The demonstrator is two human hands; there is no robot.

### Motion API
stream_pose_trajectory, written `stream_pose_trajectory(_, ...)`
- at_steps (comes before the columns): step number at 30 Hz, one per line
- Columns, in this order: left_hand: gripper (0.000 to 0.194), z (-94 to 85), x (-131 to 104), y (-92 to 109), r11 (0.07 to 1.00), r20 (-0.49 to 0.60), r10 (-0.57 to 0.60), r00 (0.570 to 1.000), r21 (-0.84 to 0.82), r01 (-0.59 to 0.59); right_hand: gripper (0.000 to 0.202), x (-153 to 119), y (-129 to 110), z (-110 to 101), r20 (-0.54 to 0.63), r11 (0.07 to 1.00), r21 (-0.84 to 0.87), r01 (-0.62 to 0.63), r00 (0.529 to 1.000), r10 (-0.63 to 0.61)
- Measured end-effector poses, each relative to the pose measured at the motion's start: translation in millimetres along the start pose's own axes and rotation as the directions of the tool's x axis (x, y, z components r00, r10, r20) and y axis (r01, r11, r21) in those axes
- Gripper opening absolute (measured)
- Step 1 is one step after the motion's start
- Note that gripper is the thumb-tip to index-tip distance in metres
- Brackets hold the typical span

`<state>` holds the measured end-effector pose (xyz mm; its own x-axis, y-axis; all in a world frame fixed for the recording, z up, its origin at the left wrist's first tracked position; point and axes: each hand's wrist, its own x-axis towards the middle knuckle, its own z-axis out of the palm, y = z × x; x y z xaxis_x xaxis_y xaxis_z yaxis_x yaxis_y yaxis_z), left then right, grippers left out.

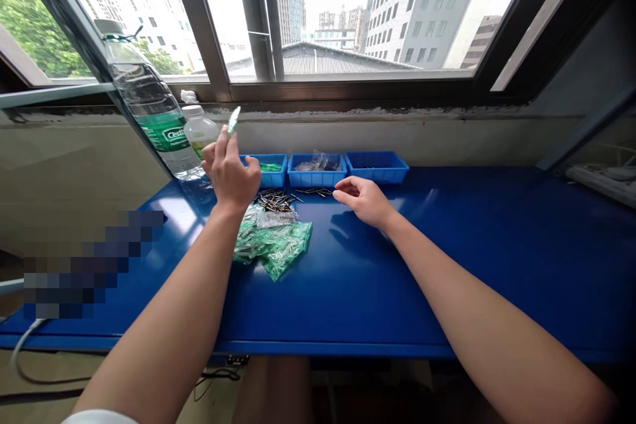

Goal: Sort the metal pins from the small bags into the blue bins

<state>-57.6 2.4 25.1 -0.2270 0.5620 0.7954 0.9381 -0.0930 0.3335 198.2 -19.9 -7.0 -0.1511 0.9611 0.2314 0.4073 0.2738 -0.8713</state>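
Raised over the left part of the table, my left hand pinches a small green-and-clear plastic packet at its fingertips. My right hand hovers above the tabletop, fingers curved and thumb slightly apart, with nothing visible in them. Its fingertips are near a few thin dark metal pins. A larger pile of such dark and brassy pins lies between the hands. Green plastic bags and a clear bag are heaped in front of that pile, partly behind my left forearm.
Three blue bins line the back: one with green pieces, one with clear bags, one on the right with little visible inside. A large water bottle and a small white bottle stand at left on the blue table.
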Motion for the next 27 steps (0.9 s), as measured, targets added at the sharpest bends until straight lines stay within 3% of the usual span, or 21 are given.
stream_pose_trajectory(3,0.065,5.8,-1.7,-10.2,0.999,0.018,-0.007,1.000,0.049,0.006,0.023,-1.3,-0.5,0.4,0.020,0.999,-0.038,0.017,1.000,-0.017)
stream_pose_trajectory(5,0.064,10.9,-2.3,-16.6,0.997,0.139,-0.013,0.990,0.071,0.003,0.023,-2.3,-1.8,0.3,0.049,0.997,-0.066,0.025,0.999,-0.021)
stream_pose_trajectory(8,0.053,18.0,-1.2,-23.9,0.991,0.424,-0.043,0.904,0.132,-0.015,0.022,-3.8,-4.9,-0.3,0.103,0.993,-0.111,0.027,0.995,-0.015)
stream_pose_trajectory(10,0.049,20.5,0.2,-25.9,0.981,0.523,-0.073,0.849,0.192,-0.034,0.022,-4.5,-6.8,-0.5,0.131,0.990,-0.138,0.032,0.991,-0.014)
stream_pose_trajectory(16,0.048,19.8,2.4,-23.8,0.959,0.546,-0.098,0.832,0.275,-0.067,0.021,-5.0,-5.7,0.0,0.161,0.980,-0.190,0.065,0.986,-0.035)
stream_pose_trajectory(27,0.051,8.4,5.3,-10.6,0.968,0.550,-0.050,0.834,0.233,-0.096,0.016,-4.5,1.1,1.2,0.168,0.927,-0.334,0.168,0.979,-0.117)
